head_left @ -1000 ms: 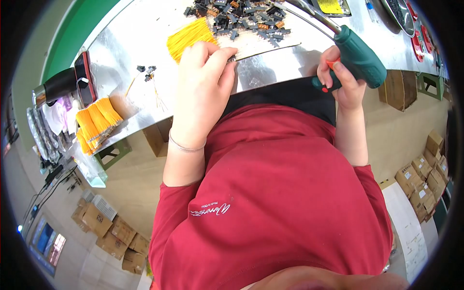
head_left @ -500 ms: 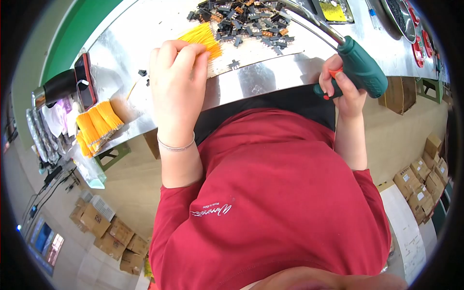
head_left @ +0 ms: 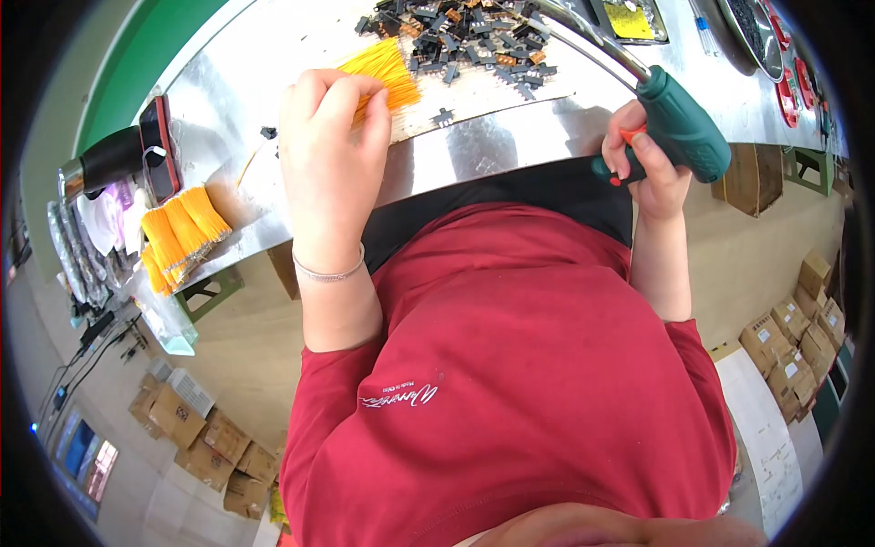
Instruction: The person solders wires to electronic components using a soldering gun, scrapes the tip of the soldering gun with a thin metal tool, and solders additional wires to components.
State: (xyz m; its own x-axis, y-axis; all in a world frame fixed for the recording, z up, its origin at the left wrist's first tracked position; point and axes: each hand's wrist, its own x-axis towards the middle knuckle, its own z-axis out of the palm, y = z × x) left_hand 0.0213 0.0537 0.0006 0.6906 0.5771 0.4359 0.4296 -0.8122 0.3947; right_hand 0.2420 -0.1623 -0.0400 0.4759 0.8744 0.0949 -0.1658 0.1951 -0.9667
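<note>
My left hand [head_left: 333,137] is at the edge of a fanned bundle of thin yellow wires [head_left: 392,71], thumb and forefinger closed together on wires there; the exact tips are partly hidden. My right hand [head_left: 652,164] grips a soldering gun [head_left: 684,123] with a green handle, fingers wrapped near its red trigger. Its metal tube points up and left over a heap of small black switches [head_left: 474,41], some showing brown undersides. One loose switch [head_left: 443,118] lies apart, near the board's front edge. Left of my left hand, another small black part [head_left: 269,133] lies by a wire.
More yellow wire bundles [head_left: 185,228] lie at the table's left edge, beside a dark red-edged phone-like object [head_left: 160,150] and plastic bags [head_left: 77,255]. At upper right are a tray with a yellow sponge [head_left: 629,22] and a metal bowl [head_left: 755,32]. Cardboard boxes [head_left: 791,351] stand on the floor.
My left hand has shifted very slightly up and left at the wires, its thumb and forefinger a little changed in pose. The right hand and soldering gun look still.
</note>
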